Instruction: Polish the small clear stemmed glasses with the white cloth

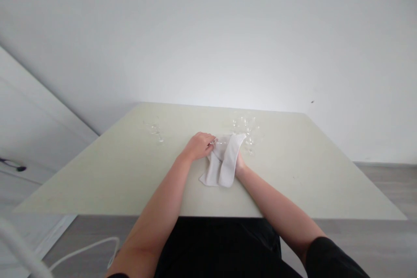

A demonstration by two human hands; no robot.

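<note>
Near the middle of the table, my left hand [198,145] has its fingers closed on the left end of a clear drinking glass [222,141], which lies on its side in the air or just above the tabletop; I cannot tell which. A white cloth [230,160] is draped over the glass's right end and hangs down in folds towards me. My right hand [240,165] grips the cloth from the right, its fingers mostly hidden behind the fabric. The glass's exact shape is hard to make out.
Several clear glass pieces [247,130] stand close together behind my right hand. Another clear glass item [156,131] is at the back left. The pale table [107,182] meets a white wall [221,52] at its far edge. A white cable [86,247] hangs at lower left.
</note>
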